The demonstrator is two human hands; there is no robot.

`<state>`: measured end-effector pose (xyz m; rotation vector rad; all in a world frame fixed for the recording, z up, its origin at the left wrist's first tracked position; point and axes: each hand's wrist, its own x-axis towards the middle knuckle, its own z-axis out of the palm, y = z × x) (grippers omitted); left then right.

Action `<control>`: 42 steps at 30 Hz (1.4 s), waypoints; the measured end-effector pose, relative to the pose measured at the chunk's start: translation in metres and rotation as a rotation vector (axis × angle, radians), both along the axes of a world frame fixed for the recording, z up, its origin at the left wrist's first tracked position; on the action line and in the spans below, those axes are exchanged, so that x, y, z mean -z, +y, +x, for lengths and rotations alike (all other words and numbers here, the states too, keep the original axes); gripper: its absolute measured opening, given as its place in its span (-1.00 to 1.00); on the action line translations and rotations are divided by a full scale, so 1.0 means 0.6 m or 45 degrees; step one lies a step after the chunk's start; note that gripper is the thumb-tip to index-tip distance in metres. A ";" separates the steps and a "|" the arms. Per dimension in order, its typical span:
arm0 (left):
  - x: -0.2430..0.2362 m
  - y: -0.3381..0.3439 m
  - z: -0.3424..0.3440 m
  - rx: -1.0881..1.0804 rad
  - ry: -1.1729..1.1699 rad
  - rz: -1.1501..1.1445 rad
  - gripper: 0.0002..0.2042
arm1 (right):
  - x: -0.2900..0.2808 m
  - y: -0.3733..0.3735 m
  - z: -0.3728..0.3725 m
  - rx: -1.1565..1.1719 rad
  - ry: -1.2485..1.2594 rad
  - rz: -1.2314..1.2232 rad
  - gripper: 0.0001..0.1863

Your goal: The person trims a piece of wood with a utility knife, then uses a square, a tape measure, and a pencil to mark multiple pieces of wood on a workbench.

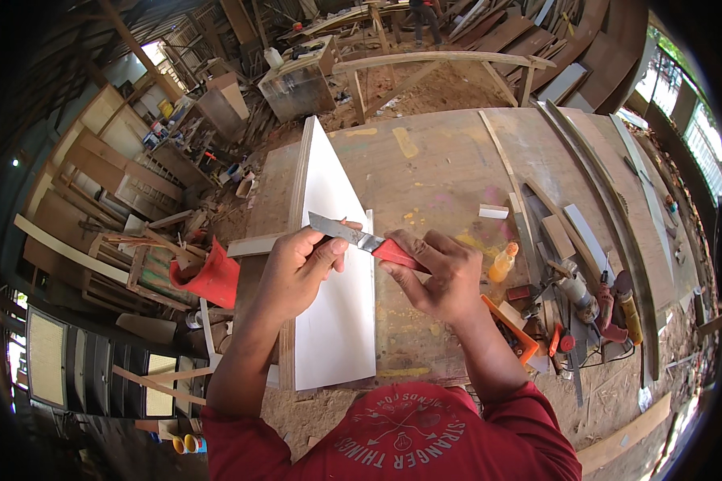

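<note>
A knife with a red handle [399,255] and a broad flat metal blade [329,227] is held crosswise in front of me. My right hand [441,280] is wrapped around the handle. The fingers and thumb of my left hand [297,268] pinch the blade near its middle, and its slanted tip sticks out past them to the left. Below both hands stands a white-faced board [333,337] with a bare wood edge, along the left side of the worktable [425,176]. My left forearm passes over part of that board.
On the table's right lie wood strips [590,240], an orange bottle [502,263], a spray gun [576,293] and an orange tray [512,329]. A red bucket [208,275] stands at left. Beyond the table is a wooden trestle [449,60]; someone's legs [425,22] show farther back.
</note>
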<state>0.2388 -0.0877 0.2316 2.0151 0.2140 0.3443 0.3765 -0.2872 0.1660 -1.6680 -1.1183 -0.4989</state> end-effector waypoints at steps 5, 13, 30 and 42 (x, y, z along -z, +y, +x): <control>0.002 0.004 -0.004 -0.007 0.011 0.014 -0.68 | -0.001 0.001 0.001 -0.013 0.008 -0.025 -0.55; 0.000 0.000 -0.001 -0.042 -0.022 0.059 -0.71 | 0.000 0.001 0.002 0.016 -0.026 -0.010 -0.55; -0.003 -0.006 0.007 -0.072 -0.025 0.071 -0.68 | -0.002 -0.001 0.001 0.079 -0.057 0.046 -0.56; -0.008 0.003 -0.008 0.021 0.038 -0.146 -0.63 | 0.084 -0.018 0.046 0.055 0.674 0.450 -0.59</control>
